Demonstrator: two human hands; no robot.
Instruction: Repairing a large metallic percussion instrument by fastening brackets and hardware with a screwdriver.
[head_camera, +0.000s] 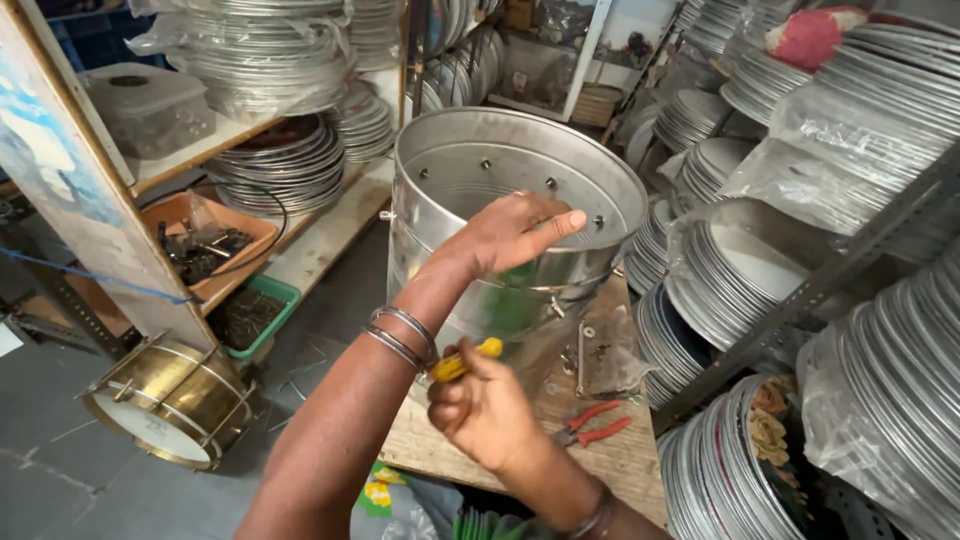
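A large shiny metal drum shell (470, 175) stands tilted on a wooden bench (620, 460), its open mouth facing me, with small holes and bolts around its wall. My left hand (515, 232) rests over the shell's near rim, fingers reaching inside; two metal bangles sit on that wrist. My right hand (480, 405) is lower, against the shell's outer wall, closed on a yellow-handled tool (462, 362). The tool's tip is hidden behind my left forearm.
Red-handled pliers (592, 424) and a clear bag of small hardware (600, 350) lie on the bench. Stacks of metal hoops (880, 300) fill racks at right and shelves (275, 160) at left. A brass drum (170, 400) lies on the floor beside trays of parts (205, 245).
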